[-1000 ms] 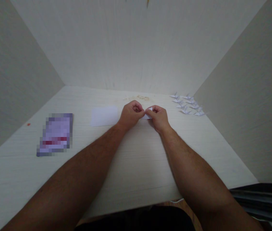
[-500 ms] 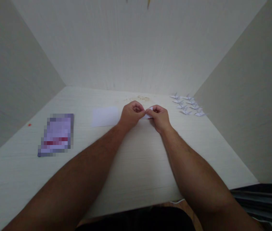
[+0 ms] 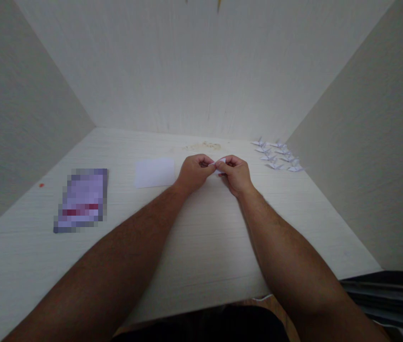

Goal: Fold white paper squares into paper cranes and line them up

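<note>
A small piece of white paper (image 3: pixel 221 170) is pinched between my two hands over the middle of the table. My left hand (image 3: pixel 195 174) is closed, its thumb and forefinger meeting at the paper's left edge. From the other side my right hand (image 3: pixel 236 174) grips the same piece, thumb on top and fingers curled behind. Most of the paper is hidden by the fingers, so its folds are hard to make out. Beside my left wrist lies white paper (image 3: pixel 154 172), flat on the table. Several folded white paper cranes (image 3: pixel 274 165) stand in rows to the right.
A blurred purple item (image 3: pixel 83 197) with a dark border lies on the left of the table (image 3: pixel 201 247). A small red spot (image 3: pixel 41 185) shows near the left edge. Brownish marks (image 3: pixel 206 146) lie by the back wall. Walls enclose three sides.
My left hand has dropped slightly and its fingers have closed more toward the paper. The right hand holds nearly the same place. The view has shifted a little.
</note>
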The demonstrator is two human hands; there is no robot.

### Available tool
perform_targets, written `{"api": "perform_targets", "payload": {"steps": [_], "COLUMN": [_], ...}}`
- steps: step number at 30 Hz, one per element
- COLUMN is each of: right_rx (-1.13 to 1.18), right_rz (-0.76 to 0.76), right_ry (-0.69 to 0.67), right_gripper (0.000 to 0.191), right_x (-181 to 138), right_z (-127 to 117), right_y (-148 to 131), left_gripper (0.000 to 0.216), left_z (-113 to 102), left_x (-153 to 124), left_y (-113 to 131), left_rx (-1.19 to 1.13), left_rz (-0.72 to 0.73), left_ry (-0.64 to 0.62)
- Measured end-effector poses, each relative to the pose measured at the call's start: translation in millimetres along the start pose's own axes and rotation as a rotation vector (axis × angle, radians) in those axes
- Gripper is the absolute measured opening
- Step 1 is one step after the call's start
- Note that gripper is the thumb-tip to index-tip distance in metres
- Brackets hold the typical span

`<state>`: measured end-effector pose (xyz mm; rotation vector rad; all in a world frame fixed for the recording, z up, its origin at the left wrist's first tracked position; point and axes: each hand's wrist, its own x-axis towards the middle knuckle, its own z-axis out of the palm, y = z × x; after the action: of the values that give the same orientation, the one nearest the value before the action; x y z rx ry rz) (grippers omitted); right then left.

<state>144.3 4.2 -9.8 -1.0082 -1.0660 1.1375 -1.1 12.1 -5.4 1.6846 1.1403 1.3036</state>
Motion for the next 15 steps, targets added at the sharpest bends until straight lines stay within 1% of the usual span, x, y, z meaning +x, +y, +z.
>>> {"api": "perform_targets", "payload": {"steps": [3,8,15], "right_rx": [-0.009,-0.032,0.018], "right_rz": [0.008,-0.002,-0.007], "right_ry": [0.019,0.041,0.029], "right_gripper": [0.025,0.023,0.017], "right_x": [-0.6,-0.2,0.0], "right_z": [1.3,1.5,0.1], "right_y": [-1.2,-1.0,-1.5], "left_gripper": [0.018,0.013,0.009], "left_z": [-0.2,-1.1,-2.3], "left_x": [0.5,-0.3,-0.1], "left_y": [0.8,3.5,6.3], "left_rx": [0.016,0.024,-0.01], "left_rz": [-0.008,-0.031,-0.093], "left_ry": [0.016,-0.009,-0.016]}}
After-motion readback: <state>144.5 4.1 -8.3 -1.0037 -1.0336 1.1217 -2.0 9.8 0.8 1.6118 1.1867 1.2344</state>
